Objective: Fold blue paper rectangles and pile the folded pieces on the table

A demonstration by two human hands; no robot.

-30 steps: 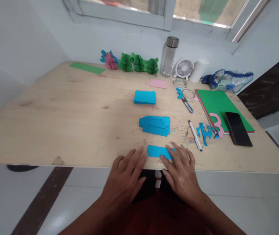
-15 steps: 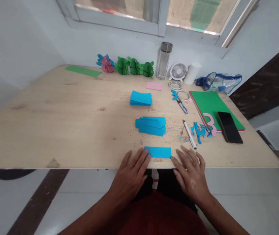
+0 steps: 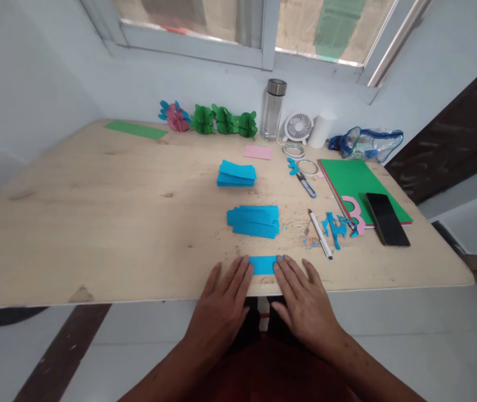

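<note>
A blue paper strip (image 3: pixel 263 266) lies flat near the table's front edge. My left hand (image 3: pixel 223 298) rests with outstretched fingers, their tips on the strip's left end. On its right end lie the fingertips of my right hand (image 3: pixel 303 296), also stretched out flat. Both hands cover the ends of the strip. Just beyond it is a loose pile of blue paper strips (image 3: pixel 255 221), and farther back sits a stack of folded blue paper (image 3: pixel 236 174). A white pen (image 3: pixel 320 233) lies to the right, beside curly blue paper scraps (image 3: pixel 337 229).
Thread snips (image 3: pixel 306 184) and tape rolls (image 3: pixel 307 167) lie behind the pen. A phone (image 3: pixel 388 219) rests on green paper sheets (image 3: pixel 357 178) at right. Along the wall stand green paper ornaments (image 3: pixel 224 120), a glass bottle (image 3: pixel 273 109) and a small fan (image 3: pixel 299 128).
My right hand has moved left, and its fingers now lie over the strip's right end. My left fingers stay on the other end. The whole view has shifted slightly.
</note>
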